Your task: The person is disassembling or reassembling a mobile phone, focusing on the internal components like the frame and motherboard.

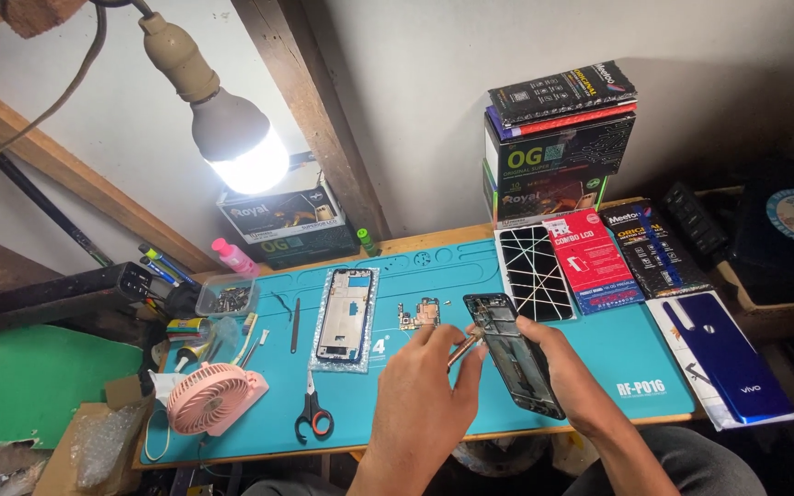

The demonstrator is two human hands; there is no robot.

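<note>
Risk here, I think, is a slip: left hand (423,390) pinches a thin tool (464,349) w/ fingers pressed together, tip at the open phone body (515,354), which right hand (570,377) grips tilted above the teal mat (434,276), near centre. Tool tip & inner parts are too small to make out; right fingertips hidden.

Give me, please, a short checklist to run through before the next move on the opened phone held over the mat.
1. Right hand steadies the opened phone: ok.
2. Left hand has a grip on the thin tool: ok.
3. Tool tip seated on a screw: cannot tell, too small.
4. Circuit board lies apart on the teal mat: ok.
5. Scissors lie clear of both hands: ok.
6. Lit bulb lights the work: ok.
</note>
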